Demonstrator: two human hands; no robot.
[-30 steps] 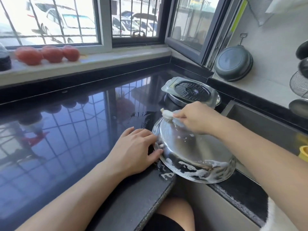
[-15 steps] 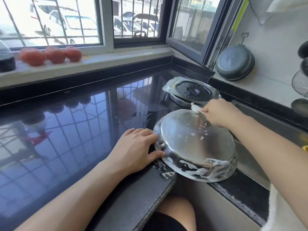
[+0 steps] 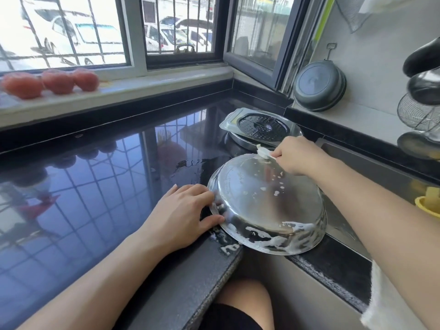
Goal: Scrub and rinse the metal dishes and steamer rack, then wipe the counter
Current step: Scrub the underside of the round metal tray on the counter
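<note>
1. No brand, label or writing can be read on anything in view; the upturned base of the metal dish [image 3: 266, 206] shows only faint ring marks and flecks of foam.
2. The metal dish lies upside down and tilted at the near corner of the black counter [image 3: 95, 186], its right side hanging over the edge of the sink [image 3: 381, 167]. White suds cling to its near wall and rim.
3. The left hand [image 3: 183, 215] lies palm down on the counter against the dish's left rim. Its fingers are bent over the rim and the thumb presses the rim from the near side, so the hand grips the dish and steadies it.
4. The left forearm runs in from the lower left, low over the counter.
5. The right hand [image 3: 297, 158] is at the far edge of the dish's base. Its fingers are curled round a small white scrubber [image 3: 263, 152], whose soapy tip touches the dish at the far rim.
6. The right forearm crosses over the sink from the lower right.
7. Just behind the dish sits a second metal dish with the perforated steamer rack [image 3: 264, 129] resting on top of it.
8. Three tomatoes [image 3: 52, 82] lie on the window sill, well apart from the work.
9. A dark pan [image 3: 319, 85] leans against the wall behind the sink.
</note>
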